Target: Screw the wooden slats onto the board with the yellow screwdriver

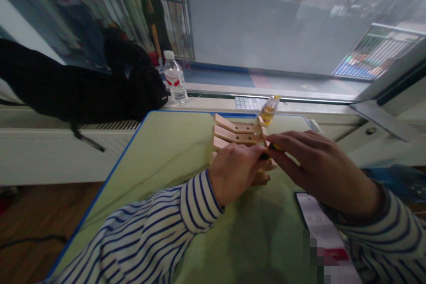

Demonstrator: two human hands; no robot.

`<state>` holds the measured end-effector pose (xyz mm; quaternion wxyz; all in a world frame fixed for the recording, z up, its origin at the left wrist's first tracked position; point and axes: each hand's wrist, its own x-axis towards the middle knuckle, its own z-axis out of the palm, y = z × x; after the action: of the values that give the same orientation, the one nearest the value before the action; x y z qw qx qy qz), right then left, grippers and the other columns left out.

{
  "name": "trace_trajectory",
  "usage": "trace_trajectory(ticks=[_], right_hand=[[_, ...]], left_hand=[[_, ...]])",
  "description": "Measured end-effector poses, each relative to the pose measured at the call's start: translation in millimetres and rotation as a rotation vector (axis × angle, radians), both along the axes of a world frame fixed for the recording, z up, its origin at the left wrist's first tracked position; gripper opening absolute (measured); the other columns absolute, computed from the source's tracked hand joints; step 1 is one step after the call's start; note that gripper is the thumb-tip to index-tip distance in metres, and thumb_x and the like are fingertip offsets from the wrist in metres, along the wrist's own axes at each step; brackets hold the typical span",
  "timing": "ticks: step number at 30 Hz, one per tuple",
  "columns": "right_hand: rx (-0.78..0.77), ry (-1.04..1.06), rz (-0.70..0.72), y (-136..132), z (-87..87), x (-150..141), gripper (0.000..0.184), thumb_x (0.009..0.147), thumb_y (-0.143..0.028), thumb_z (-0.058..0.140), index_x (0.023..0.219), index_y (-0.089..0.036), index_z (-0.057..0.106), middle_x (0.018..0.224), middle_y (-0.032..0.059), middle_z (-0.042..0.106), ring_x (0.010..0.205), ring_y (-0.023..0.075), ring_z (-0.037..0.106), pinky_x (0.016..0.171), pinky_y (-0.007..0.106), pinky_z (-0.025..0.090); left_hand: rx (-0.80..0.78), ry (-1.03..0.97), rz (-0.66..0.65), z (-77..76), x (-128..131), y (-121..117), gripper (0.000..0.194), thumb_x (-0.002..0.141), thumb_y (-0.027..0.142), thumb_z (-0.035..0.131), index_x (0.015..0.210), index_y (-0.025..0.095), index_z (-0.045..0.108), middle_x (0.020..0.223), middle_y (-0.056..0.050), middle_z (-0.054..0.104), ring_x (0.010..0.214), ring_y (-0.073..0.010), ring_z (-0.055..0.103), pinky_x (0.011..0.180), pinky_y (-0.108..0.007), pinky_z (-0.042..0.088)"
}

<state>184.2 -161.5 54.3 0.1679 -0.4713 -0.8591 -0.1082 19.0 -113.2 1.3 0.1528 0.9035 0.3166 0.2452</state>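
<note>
A clear plastic bottle [176, 83] stands beside a black bag [89, 93].

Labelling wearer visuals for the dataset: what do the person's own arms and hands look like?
Both sleeves are white with dark blue stripes. The left sleeve is loose and creased, ending in a striped cuff at the wrist; the right sleeve shows less, at the frame's edge. Left grip and right grip are bare hands, no gloves.
</note>
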Motion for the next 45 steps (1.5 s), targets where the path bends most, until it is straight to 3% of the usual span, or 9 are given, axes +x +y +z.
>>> trace_trajectory(ticks=[13,29,45], right_hand=[[-0.033,0.034,-0.020,0.4,1.7,-4.3,0.026,0.092,-0.029,0.042,0.106,-0.015,0.058,0.096,0.0075,0.066,0.085,0.0185,0.062,0.076,0.035,0.047],[-0.054,-0.025,0.019,1.0,2.4,-1.7,0.027,0.091,-0.025,0.042,0.115,-0.018,0.053,0.111,0.0066,0.064,0.095,0.0195,0.060,0.083,0.036,0.048],[0.039,0.069,-0.002,-0.1,-4.8,1.4,0.023,0.089,-0.026,0.046,0.105,-0.015,0.058,0.095,0.0074,0.067,0.082,0.0185,0.063,0.074,0.033,0.048]], left_hand=[[0.010,-0.045,0.083,-1.4,-1.1,0.1,0.029,0.086,0.044,0.048,0.098,0.020,0.062,0.084,-0.004,0.068,0.081,-0.0206,0.063,0.074,-0.034,0.048],[-0.026,-0.024,0.091,-11.3,-2.3,3.1,0.023,0.086,0.037,0.050,0.096,0.020,0.063,0.084,-0.004,0.067,0.080,-0.0193,0.063,0.073,-0.032,0.048],[-0.101,-0.015,-0.009,0.2,0.0,2.5,0.021,0.089,0.027,0.044,0.104,0.021,0.059,0.092,-0.004,0.067,0.087,-0.0187,0.063,0.077,-0.031,0.048]])
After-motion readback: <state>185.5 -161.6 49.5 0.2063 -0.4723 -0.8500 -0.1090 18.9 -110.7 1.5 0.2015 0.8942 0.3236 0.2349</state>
